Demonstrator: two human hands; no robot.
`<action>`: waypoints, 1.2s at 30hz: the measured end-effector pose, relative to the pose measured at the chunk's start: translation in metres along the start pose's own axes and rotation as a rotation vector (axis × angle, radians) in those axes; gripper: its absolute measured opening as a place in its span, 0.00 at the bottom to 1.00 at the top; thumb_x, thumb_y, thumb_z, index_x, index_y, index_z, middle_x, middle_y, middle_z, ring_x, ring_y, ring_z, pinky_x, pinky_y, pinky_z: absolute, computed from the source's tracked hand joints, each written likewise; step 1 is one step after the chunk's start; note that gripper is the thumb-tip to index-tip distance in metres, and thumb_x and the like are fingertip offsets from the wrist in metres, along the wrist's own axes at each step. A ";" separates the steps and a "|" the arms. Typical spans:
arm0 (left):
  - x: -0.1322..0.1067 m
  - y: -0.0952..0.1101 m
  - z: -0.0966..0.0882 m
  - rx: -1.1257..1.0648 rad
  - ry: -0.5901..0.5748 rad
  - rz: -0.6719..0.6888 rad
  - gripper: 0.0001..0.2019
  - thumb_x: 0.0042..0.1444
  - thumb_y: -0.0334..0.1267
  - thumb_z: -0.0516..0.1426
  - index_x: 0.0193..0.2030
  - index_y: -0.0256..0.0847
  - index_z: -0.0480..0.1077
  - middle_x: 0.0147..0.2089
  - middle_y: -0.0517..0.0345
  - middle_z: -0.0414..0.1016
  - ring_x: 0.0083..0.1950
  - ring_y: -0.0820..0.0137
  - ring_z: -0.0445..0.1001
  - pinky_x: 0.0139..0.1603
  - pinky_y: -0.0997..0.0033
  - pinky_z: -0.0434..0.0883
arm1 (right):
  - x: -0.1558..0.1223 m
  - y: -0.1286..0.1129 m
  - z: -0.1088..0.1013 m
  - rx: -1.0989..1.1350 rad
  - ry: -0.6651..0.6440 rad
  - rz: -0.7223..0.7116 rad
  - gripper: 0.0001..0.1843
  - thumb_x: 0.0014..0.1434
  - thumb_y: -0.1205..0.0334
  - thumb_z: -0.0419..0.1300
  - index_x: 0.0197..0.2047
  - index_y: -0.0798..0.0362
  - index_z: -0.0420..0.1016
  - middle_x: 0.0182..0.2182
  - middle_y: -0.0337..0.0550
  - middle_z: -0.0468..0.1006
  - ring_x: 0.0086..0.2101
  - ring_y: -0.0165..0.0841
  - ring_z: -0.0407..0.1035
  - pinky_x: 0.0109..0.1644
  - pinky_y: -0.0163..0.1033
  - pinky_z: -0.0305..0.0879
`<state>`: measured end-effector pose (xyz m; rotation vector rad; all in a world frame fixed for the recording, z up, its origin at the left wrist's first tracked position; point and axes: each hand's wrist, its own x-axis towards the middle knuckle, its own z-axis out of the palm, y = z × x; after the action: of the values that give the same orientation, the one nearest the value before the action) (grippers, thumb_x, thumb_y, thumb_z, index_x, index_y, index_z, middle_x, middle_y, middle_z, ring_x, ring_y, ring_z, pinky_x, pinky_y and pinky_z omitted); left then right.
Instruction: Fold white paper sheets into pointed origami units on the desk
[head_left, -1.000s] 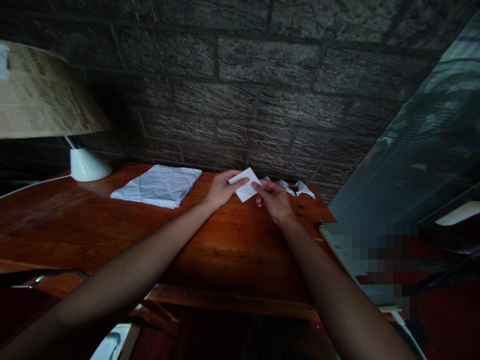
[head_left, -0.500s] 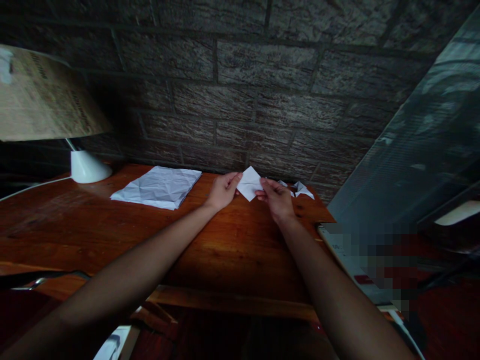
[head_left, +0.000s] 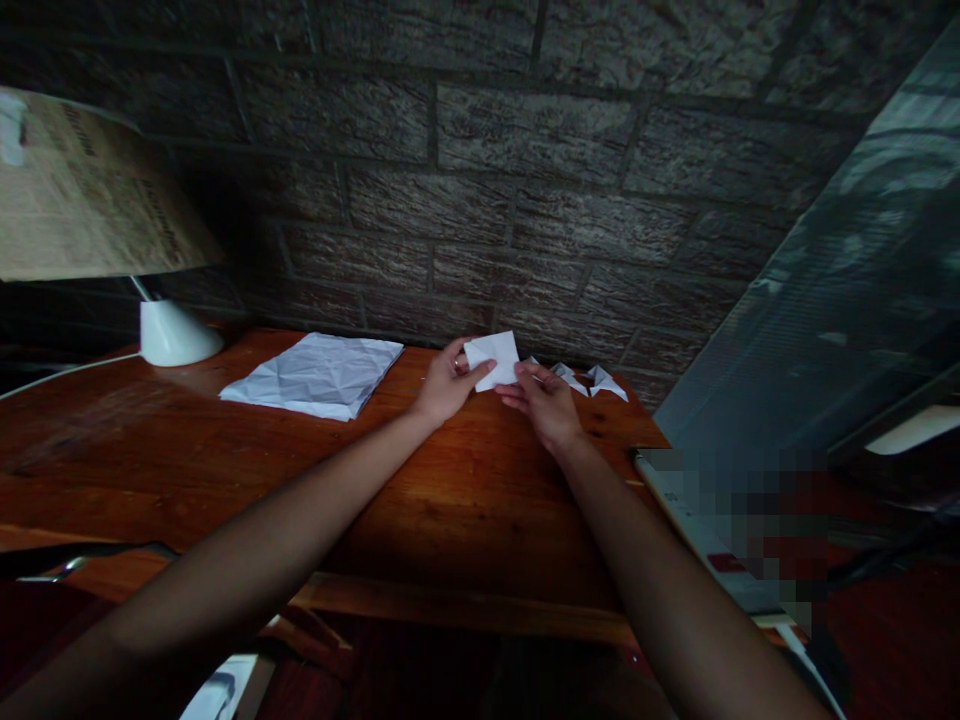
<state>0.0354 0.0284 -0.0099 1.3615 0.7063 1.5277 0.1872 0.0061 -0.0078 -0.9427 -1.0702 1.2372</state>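
A small folded square of white paper [head_left: 495,350] is held up above the far side of the wooden table, between my two hands. My left hand [head_left: 445,386] grips its left side, the thumb lying across the front face. At the lower right corner, my right hand [head_left: 549,402] pinches the paper between thumb and fingers. Just beyond the right hand, folded white paper pieces [head_left: 606,383] lie near the wall, partly hidden by that hand. A stack of creased white paper sheets [head_left: 319,375] lies to the left of my left hand.
A lamp with a printed fabric-like shade [head_left: 97,190] and white base [head_left: 176,335] stands at the left of the wooden table [head_left: 450,500]. Behind rises a stone-block wall [head_left: 540,130]. A flat device [head_left: 690,510], partly blurred out, sits at the right edge, with a white cable [head_left: 814,665].
The folded paper has turned from a diamond pose to a nearly upright square. My left thumb has moved onto its face, and my right hand has shifted to its lower corner.
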 end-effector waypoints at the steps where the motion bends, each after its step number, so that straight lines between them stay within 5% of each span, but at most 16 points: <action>1: 0.000 0.001 0.000 -0.009 0.012 -0.010 0.25 0.42 0.47 0.70 0.44 0.37 0.71 0.35 0.55 0.79 0.35 0.69 0.75 0.36 0.71 0.70 | -0.001 0.000 0.001 -0.018 -0.029 0.019 0.12 0.57 0.54 0.67 0.38 0.52 0.72 0.29 0.39 0.81 0.32 0.32 0.80 0.35 0.32 0.77; 8: -0.004 0.007 0.003 -0.032 0.005 -0.051 0.22 0.40 0.45 0.70 0.41 0.38 0.72 0.37 0.56 0.78 0.36 0.70 0.73 0.34 0.73 0.69 | -0.003 0.000 0.003 -0.097 -0.034 -0.010 0.10 0.60 0.56 0.64 0.38 0.52 0.70 0.27 0.39 0.81 0.29 0.30 0.79 0.32 0.32 0.76; 16: -0.002 0.003 -0.001 0.025 0.065 -0.085 0.21 0.47 0.53 0.65 0.40 0.38 0.74 0.32 0.57 0.77 0.29 0.72 0.69 0.26 0.75 0.66 | -0.001 0.006 0.000 -0.231 -0.152 -0.105 0.22 0.49 0.46 0.69 0.39 0.51 0.69 0.29 0.38 0.81 0.28 0.30 0.77 0.29 0.33 0.72; 20: -0.003 0.001 -0.003 0.067 -0.052 -0.125 0.20 0.47 0.53 0.66 0.38 0.38 0.75 0.29 0.57 0.76 0.26 0.73 0.68 0.23 0.76 0.61 | 0.000 -0.002 -0.004 -0.246 -0.068 -0.240 0.30 0.48 0.50 0.70 0.53 0.47 0.69 0.28 0.33 0.78 0.29 0.30 0.73 0.31 0.35 0.70; 23: -0.007 0.000 -0.001 0.096 -0.179 -0.165 0.18 0.48 0.52 0.66 0.35 0.37 0.76 0.28 0.57 0.75 0.26 0.73 0.68 0.23 0.76 0.60 | 0.003 -0.006 -0.008 -0.267 -0.016 -0.275 0.24 0.49 0.50 0.69 0.48 0.49 0.76 0.26 0.34 0.78 0.27 0.30 0.70 0.33 0.37 0.68; 26: -0.008 0.000 0.000 0.085 -0.194 -0.161 0.17 0.48 0.50 0.66 0.37 0.37 0.76 0.29 0.58 0.76 0.26 0.74 0.69 0.24 0.76 0.60 | 0.004 -0.007 -0.010 -0.280 -0.012 -0.249 0.18 0.48 0.49 0.69 0.39 0.50 0.80 0.29 0.38 0.80 0.28 0.31 0.69 0.34 0.37 0.66; 31: -0.005 0.002 -0.002 -0.006 -0.095 -0.151 0.20 0.40 0.42 0.70 0.40 0.38 0.75 0.35 0.57 0.79 0.32 0.71 0.73 0.33 0.73 0.67 | 0.001 -0.009 -0.008 -0.246 -0.026 -0.224 0.17 0.46 0.51 0.71 0.38 0.51 0.79 0.33 0.40 0.81 0.29 0.30 0.69 0.31 0.35 0.64; 36: -0.002 -0.002 -0.006 0.063 -0.070 -0.071 0.15 0.39 0.40 0.70 0.33 0.37 0.75 0.34 0.57 0.79 0.36 0.68 0.75 0.43 0.66 0.70 | 0.002 -0.009 -0.010 -0.224 -0.059 -0.244 0.14 0.45 0.55 0.71 0.35 0.50 0.77 0.34 0.39 0.80 0.31 0.30 0.70 0.38 0.38 0.68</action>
<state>0.0303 0.0283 -0.0133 1.4151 0.7565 1.4055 0.1987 0.0071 -0.0017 -0.9162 -1.3493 0.9632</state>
